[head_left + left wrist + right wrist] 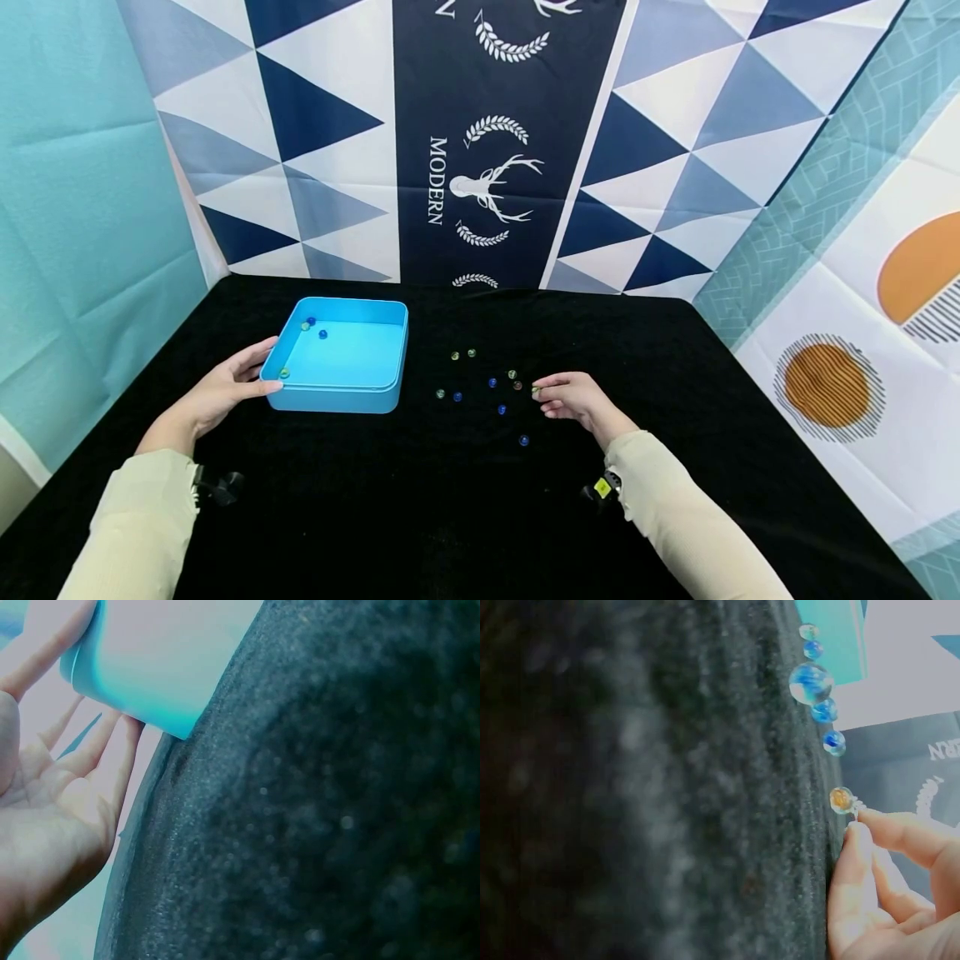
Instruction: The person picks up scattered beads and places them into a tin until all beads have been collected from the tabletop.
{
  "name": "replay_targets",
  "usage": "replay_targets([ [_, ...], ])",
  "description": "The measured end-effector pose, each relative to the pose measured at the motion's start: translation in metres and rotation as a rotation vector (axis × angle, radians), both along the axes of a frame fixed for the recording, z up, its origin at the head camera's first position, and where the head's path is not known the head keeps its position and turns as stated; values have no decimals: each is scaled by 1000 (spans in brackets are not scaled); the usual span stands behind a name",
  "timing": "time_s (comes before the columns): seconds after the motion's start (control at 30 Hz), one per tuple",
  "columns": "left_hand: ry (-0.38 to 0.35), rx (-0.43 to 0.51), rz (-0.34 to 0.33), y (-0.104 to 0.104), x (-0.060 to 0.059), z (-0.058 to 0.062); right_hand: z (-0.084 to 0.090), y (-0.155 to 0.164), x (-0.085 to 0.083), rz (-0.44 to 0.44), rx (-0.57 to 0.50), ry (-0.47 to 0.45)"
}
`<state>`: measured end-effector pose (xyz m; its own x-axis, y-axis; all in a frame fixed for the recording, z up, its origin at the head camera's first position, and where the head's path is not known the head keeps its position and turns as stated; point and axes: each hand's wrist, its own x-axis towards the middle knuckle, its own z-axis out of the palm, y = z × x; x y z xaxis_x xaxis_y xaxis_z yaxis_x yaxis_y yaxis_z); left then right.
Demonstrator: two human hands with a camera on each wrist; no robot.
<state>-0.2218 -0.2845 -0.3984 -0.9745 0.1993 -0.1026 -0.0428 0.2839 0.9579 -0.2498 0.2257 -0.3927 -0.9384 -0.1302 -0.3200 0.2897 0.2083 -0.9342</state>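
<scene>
On the left, a light-blue box (pixel 337 400) stands without a lid and has several glass marbles inside, among them a blue marble (pixel 323 334) and a greenish marble (pixel 284 373). My left hand (pixel 213 393) holds it by the left side, thumb on the near rim and fingers along the wall. In the left wrist view the box corner (pixel 142 682) meets those fingers. My right hand (pixel 579 400) pinches a small yellow-green marble (pixel 536 392) between thumb and fingertips, mostly hidden in the right wrist view. An orange-brown marble (pixel 517 386) lies just left of the fingertips.
Several loose marbles lie on the black cloth (pixel 420 500) between box and right hand, including a blue marble (pixel 523 440) nearest the front and a yellowish marble (pixel 472 353) farther back. A patterned curtain (pixel 487 167) hangs behind the table.
</scene>
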Motion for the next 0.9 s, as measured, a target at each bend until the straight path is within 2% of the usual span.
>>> replay_targets([
  [0.4, -7, -4, 7, -2, 0, -4, -2, -2, -1, -112, -215, -8],
  [0.9, -4, -6, 6, -1, 1, -3, 7, -31, -2, -158, -293, 40],
])
